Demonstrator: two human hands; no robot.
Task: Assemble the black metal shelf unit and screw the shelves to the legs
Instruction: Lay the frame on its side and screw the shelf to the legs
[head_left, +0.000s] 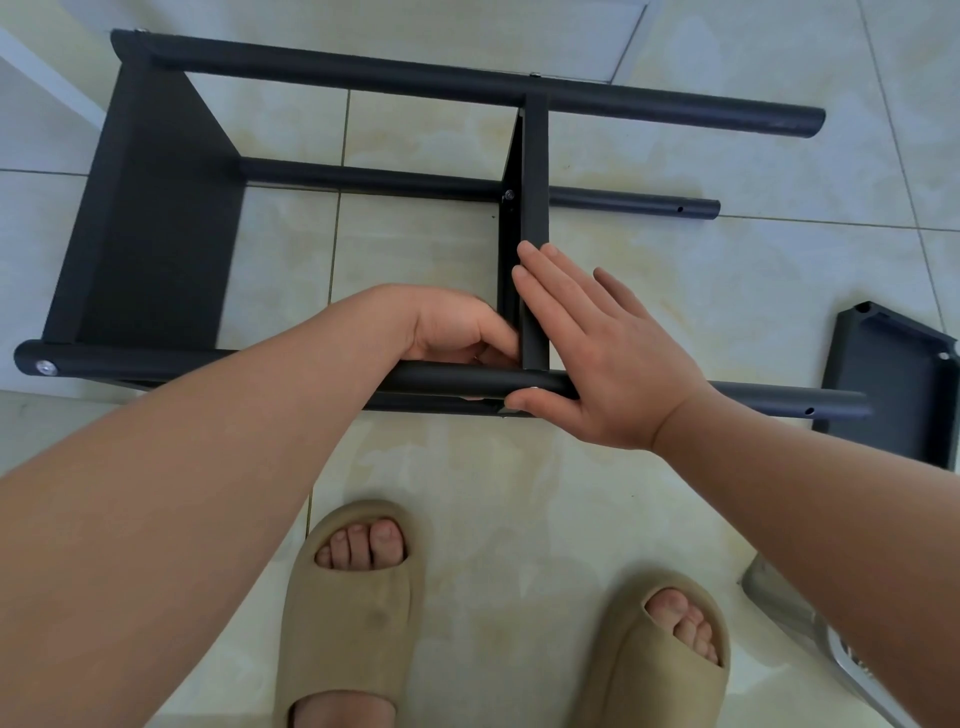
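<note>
1. The black shelf unit (156, 218) lay on its side on the tiled floor (727, 270).
2. A loose shelf (893, 384) lay apart to the right.
3. The right hand (608, 353) pressed flat, fingers straight, against the middle shelf (535, 182), with its thumb on the near leg (467, 379).
4. The left hand (452, 327) curled at that joint. Whether it held anything could not be told.

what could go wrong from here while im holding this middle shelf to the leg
1. The right hand only presses flat on the middle shelf, so it might slip and the screw at the near leg could go in crooked.
2. The left hand has its fingers curled into the corner between shelf and leg, where they could get pinched.
</note>
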